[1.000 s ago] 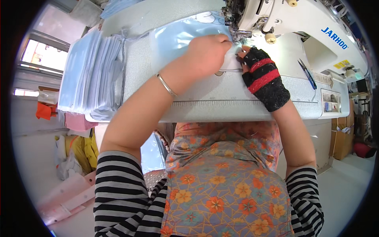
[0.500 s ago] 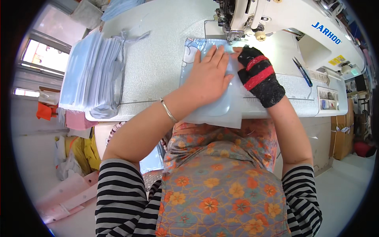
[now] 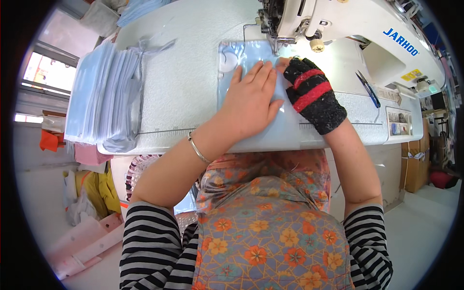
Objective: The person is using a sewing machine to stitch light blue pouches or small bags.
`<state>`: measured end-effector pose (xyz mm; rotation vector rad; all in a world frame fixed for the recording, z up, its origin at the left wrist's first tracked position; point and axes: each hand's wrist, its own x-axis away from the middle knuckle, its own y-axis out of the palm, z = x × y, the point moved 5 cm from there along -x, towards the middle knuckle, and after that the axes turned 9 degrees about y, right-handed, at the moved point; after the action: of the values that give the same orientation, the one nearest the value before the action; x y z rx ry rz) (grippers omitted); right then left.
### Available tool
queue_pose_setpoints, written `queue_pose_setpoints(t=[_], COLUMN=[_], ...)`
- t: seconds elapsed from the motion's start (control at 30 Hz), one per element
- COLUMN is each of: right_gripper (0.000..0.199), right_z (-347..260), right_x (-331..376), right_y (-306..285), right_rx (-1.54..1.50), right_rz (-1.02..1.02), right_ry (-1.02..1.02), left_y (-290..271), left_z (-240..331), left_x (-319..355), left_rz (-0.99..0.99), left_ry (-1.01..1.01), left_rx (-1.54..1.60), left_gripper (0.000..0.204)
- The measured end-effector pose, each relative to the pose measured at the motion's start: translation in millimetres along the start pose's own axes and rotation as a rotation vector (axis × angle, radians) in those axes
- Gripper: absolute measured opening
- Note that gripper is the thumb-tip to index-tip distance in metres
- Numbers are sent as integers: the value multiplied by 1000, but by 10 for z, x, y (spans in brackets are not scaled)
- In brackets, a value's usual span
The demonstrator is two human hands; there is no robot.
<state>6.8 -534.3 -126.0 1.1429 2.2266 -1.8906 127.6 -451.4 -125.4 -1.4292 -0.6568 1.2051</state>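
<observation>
fisheye view from head height, facing down, near the worktable

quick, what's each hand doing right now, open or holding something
Left hand: open, spread flat on the blue sheet.
Right hand: by the sheet's right edge; grip cannot be told.

On the table, a fabric stack lies left of the sheet beneath the left hand. Snips lie right of the right hand, before the sewing machine.
</observation>
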Motion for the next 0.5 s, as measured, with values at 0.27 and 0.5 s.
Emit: queue_pose_setpoints(t=[0.27, 0.5], right_gripper=[41, 43], right_z=[-33, -90], right_x=[65, 49], right_y=[-10, -36], right_rx=[17, 58], right_rz=[-3, -16], right_ry=[-12, -18], left_y=[-33, -40], left_z=[-124, -309], left_x=[-91, -168], left_rz=[91, 153], left_ry=[40, 90], left_rx=[22, 58], left_gripper=[46, 36])
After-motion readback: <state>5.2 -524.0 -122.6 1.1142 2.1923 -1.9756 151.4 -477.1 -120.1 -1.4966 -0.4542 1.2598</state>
